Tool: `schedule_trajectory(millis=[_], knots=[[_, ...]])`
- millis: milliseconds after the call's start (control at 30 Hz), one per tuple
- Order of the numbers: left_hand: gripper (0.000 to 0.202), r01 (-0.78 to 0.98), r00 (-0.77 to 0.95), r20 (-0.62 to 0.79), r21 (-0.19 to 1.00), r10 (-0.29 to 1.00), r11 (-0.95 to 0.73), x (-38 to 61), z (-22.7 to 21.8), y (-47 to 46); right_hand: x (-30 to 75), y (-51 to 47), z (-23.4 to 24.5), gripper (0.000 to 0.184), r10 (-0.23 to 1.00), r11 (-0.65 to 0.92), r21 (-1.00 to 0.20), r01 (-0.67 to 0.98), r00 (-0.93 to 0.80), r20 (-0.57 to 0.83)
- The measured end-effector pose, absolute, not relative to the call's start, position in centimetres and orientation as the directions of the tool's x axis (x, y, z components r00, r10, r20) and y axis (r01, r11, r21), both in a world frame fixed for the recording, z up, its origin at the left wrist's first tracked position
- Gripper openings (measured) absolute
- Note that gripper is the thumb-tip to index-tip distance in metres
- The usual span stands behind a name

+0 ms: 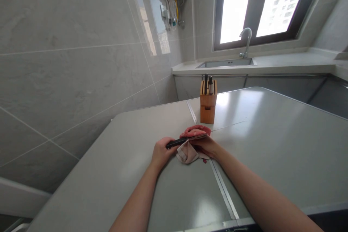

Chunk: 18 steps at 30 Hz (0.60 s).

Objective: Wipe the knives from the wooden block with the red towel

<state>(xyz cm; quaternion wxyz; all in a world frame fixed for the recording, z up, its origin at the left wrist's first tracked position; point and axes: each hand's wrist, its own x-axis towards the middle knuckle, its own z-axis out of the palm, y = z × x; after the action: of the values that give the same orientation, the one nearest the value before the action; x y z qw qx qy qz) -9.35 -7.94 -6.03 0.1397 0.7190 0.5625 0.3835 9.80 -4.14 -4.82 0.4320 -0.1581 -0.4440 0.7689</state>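
Observation:
My left hand (pixel 163 151) is closed around the black handle of a knife (pixel 176 143), held level just above the table. The knife's blade points right into a red and pale pink cloth (pixel 195 130). My right hand (pixel 208 146) grips that cloth around the blade, and part of the cloth hangs below it. The fingers of my right hand are partly hidden by cloth and blade. Just beyond the hands, a wooden knife block (pixel 208 108) stands upright with black-handled tools in its slots.
Both hands are over a glossy light table (pixel 130 174) with a metal seam running across it. Behind it are a counter (pixel 293 59) with a sink (pixel 227 63) and a curved faucet (pixel 247 40). A tiled wall (pixel 81 69) borders the left side.

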Motion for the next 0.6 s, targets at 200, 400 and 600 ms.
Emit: schedule_trajectory(millis=[200, 400, 600], knots=[[0.019, 0.697, 0.088, 0.360, 0.644, 0.929, -0.316, -9.4, -6.1, -7.9, 9.9, -4.2, -5.0, 0.025, 0.811, -0.150, -0.849, -0.507, -0.555, 0.188], [0.018, 0.681, 0.162, 0.331, 0.644, 0.929, -0.349, -9.1, -5.8, -8.2, 10.3, -3.7, -6.0, 0.031, 0.842, -0.121, -0.853, -0.508, -0.508, 0.183], [0.020, 0.674, 0.171, 0.317, 0.653, 0.933, -0.345, -8.8, -5.4, -8.4, 10.2, -3.4, -6.7, 0.033, 0.860, -0.108, -0.882, -0.459, -0.488, 0.149]])
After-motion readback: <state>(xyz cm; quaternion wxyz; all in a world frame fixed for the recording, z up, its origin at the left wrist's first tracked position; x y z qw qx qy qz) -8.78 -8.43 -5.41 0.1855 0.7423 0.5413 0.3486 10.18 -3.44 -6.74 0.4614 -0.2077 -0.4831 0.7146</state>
